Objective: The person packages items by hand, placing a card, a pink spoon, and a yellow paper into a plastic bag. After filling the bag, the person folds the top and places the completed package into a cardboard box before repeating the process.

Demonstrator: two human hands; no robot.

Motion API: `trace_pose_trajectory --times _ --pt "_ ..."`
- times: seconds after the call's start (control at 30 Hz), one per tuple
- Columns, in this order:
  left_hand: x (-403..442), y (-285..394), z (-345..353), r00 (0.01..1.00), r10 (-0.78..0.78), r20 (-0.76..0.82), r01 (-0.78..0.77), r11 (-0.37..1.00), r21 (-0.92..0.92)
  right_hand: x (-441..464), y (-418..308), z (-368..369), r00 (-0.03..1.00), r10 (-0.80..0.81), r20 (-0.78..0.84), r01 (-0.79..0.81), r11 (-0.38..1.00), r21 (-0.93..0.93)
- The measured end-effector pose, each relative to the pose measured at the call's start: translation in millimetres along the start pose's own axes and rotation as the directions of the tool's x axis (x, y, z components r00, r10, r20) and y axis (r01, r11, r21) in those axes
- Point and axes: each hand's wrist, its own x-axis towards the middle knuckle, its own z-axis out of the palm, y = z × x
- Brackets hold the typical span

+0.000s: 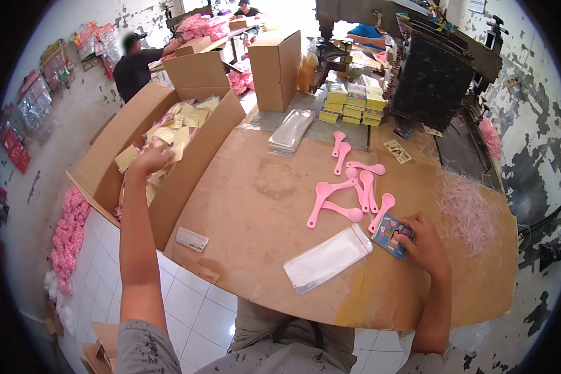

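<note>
Just right of the clear, flat plastic sleeves, my right hand pinches a blue, rectangular printed card, likely light, stiff, slick: best held by 2 edges. Well left, my left hand is at the brown cardboard box, grip unclear.

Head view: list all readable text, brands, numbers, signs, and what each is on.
None readable with certainty.
Blue card at the right hand: printed, too small.
Pale card behind the spoons: printed, too small.
White label near the table's left edge: dark marks, too blurred.
Paper on the wall, top right: too small.
</note>
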Motion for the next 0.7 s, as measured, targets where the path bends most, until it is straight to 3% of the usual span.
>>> trace_pose_trajectory --times 0.1,0.2,0.3,0.53,0.57,0.7 --pt "21 2 33 0.989 -0.147 -0.027 0.15 0.976 0.159 1 -3 2 1.0 0.003 -0.01 -0.003 1.0 0.024" --pt "49 22 37 0.986 -0.165 -0.023 0.165 0.956 0.24 2 -6 -1 0.999 0.033 0.003 -0.033 0.999 0.024" --pt "98 23 44 0.985 -0.17 0.039 0.16 0.971 0.179 4 -5 0 0.998 0.057 0.008 -0.057 0.998 0.016" --pt "160 44 26 0.993 -0.081 0.087 0.058 0.97 0.237 11 -5 10 0.997 0.061 -0.038 -0.059 0.997 0.053" --pt "173 35 29 1.0 0.005 0.006 -0.006 0.981 0.193 12 -4 11 0.997 0.06 -0.04 -0.059 0.997 0.045" --pt "179 27 35 0.991 0.111 -0.068 -0.1 0.983 0.154 14 -1 13 0.997 0.052 -0.054 -0.05 0.998 0.038"
